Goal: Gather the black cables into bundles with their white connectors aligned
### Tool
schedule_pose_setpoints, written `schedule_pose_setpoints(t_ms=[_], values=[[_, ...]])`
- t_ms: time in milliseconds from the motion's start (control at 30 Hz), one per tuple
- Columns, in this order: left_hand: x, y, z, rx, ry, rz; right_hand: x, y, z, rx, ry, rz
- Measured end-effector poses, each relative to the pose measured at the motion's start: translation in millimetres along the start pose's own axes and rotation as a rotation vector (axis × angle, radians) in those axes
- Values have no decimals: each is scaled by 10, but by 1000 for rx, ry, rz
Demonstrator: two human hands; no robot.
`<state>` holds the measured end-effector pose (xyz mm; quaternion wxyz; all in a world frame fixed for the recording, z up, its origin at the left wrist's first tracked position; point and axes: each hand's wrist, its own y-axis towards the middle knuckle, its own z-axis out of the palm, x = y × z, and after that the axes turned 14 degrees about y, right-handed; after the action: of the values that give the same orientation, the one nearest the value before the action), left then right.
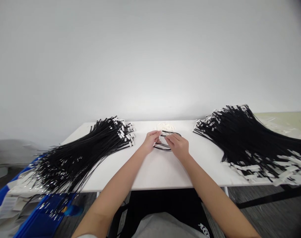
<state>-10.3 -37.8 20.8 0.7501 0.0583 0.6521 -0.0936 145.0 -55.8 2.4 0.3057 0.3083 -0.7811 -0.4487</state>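
A thin black cable (162, 147), bent into loops, is held between my two hands above the white table. My left hand (151, 141) is closed, its thumb and fingertips pinching the cable at the left of the loops. On the other side, my right hand (179, 144) is also closed, its fingers bent around the cable's right part. The exact spot between the fingertips is too small to make out. Just beyond both hands lies a small pile of white connectors (166, 126).
A large bundle of black cables (91, 148) with white ends lies at left, its tips hanging over the table edge. Another big bundle (249, 142) covers the right side. The white table (160, 175) backs onto a wall (150, 59). A blue bin (45, 219) stands lower left.
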Motion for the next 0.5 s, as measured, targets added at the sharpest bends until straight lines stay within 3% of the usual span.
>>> schedule_pose_setpoints(t_ms=[500], values=[[74,12,-1,-50,-13,-16,25,-9,44,34,19,-24]])
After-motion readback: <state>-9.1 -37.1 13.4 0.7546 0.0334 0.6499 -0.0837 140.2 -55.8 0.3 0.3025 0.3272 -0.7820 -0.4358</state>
